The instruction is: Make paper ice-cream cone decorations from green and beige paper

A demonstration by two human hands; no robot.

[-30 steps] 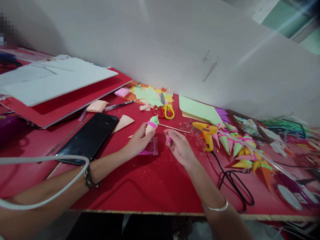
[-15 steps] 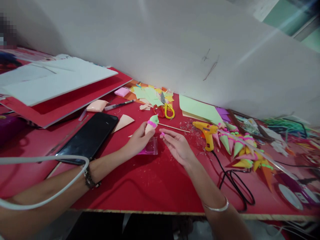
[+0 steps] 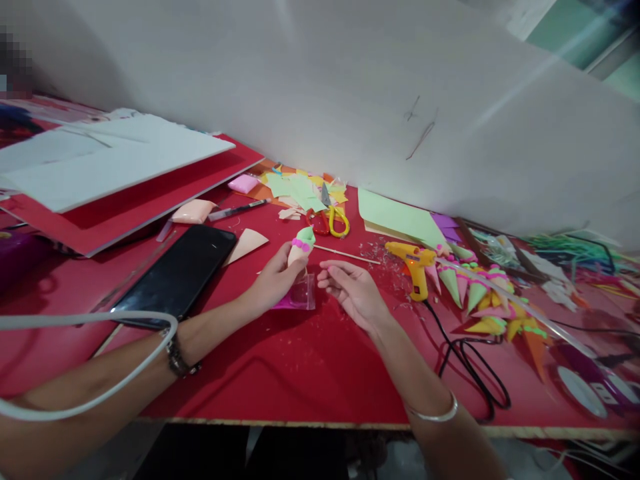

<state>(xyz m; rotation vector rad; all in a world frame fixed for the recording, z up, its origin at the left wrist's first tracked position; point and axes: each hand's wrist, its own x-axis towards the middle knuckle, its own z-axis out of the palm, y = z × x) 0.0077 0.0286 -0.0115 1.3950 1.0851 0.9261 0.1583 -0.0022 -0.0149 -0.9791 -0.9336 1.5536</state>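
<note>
My left hand point(image 3: 274, 280) is closed round a small foam cone point(image 3: 301, 245), peach below, green on top, with a ring of pink beads. My right hand point(image 3: 353, 291) lies just to the right of it, palm up, fingers loosely curled, and a tiny pink bead point(image 3: 329, 271) sits at its fingertips. Under both hands a small clear bag with pink contents point(image 3: 299, 297) rests on the red table point(image 3: 310, 373). A thin wooden stick point(image 3: 347, 255) lies just beyond the hands.
A black phone point(image 3: 181, 271) lies to the left and a yellow glue gun point(image 3: 413, 263) with a black cord point(image 3: 470, 363) to the right. Finished coloured cones point(image 3: 487, 300) are heaped at the right. Scissors point(image 3: 331, 217), paper scraps and white boards point(image 3: 100, 160) sit further back.
My right hand has shifted slightly left toward the cone, its fingers curling in. The pink bead went from the palm to the fingertips. My left hand tilted the cone a little.
</note>
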